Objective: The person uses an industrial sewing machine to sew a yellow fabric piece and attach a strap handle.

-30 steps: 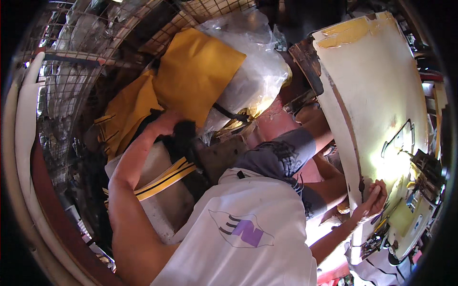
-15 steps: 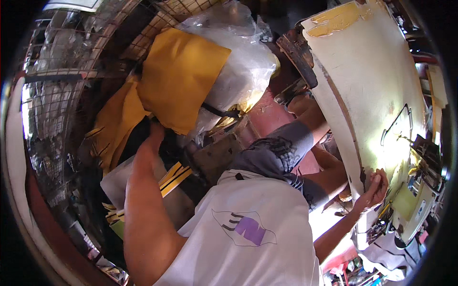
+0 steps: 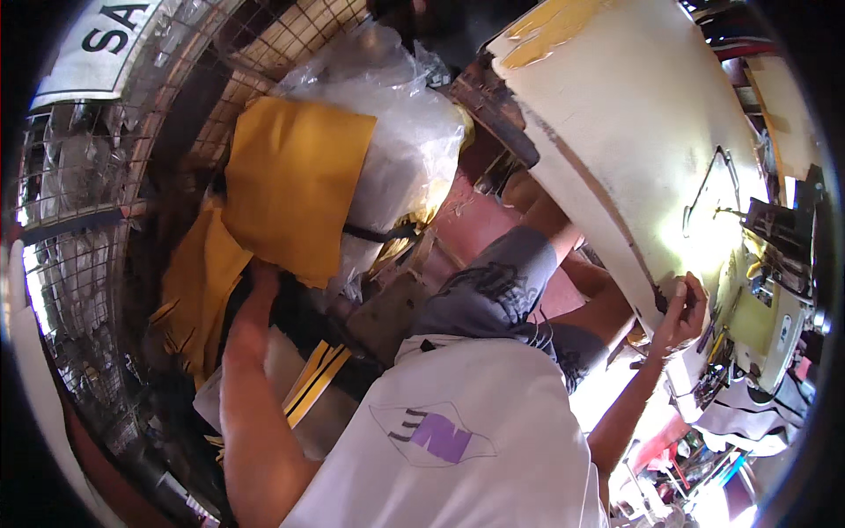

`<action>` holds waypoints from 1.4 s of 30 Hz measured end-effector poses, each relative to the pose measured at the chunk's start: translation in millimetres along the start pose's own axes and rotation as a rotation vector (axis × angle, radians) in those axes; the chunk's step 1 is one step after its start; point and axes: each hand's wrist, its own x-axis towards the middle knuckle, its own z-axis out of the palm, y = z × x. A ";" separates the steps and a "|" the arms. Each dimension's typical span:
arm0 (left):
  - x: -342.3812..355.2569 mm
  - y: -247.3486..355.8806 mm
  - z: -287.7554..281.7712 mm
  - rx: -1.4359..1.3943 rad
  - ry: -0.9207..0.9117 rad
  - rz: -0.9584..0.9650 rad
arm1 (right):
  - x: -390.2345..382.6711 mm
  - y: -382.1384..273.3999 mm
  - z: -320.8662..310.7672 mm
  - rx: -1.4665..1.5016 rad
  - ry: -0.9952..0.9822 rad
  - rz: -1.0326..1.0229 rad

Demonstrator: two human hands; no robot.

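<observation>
My left hand (image 3: 263,274) reaches in under the lower edge of a mustard-yellow sheet (image 3: 299,185), its fingers hidden behind the material. More yellow pieces (image 3: 198,282) hang beside that hand. The large sheet lies against a clear plastic bag (image 3: 400,158) with pale contents. On the right, my right hand (image 3: 684,315) is at the near edge of a worn white tabletop (image 3: 625,114), its fingers curled in. Whatever may be inside those fingers is hidden.
Narrow yellow strips with dark lines (image 3: 317,374) lie beside my left forearm. Wire mesh (image 3: 75,176) rises along the left. A bright light shines on the tabletop near a dark metal machine part (image 3: 779,220). Assorted clutter (image 3: 678,466) fills the lower right.
The whole view has turned: the yellow sheet and bag appear farther left, and the tabletop sits higher. Both hands stay at the same places, left by the yellow sheet, right at the table edge.
</observation>
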 end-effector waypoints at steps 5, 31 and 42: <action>-14.9 78.1 -88.7 0.878 -0.829 0.204 | -1.3 -15.0 2.4 -0.039 -0.013 -0.006; 158.7 271.1 -59.4 0.072 0.593 0.254 | 5.6 -28.6 6.6 -0.162 0.094 -0.296; 161.7 260.6 -38.4 0.115 0.389 0.057 | 4.0 -27.0 9.5 -0.201 0.053 -0.217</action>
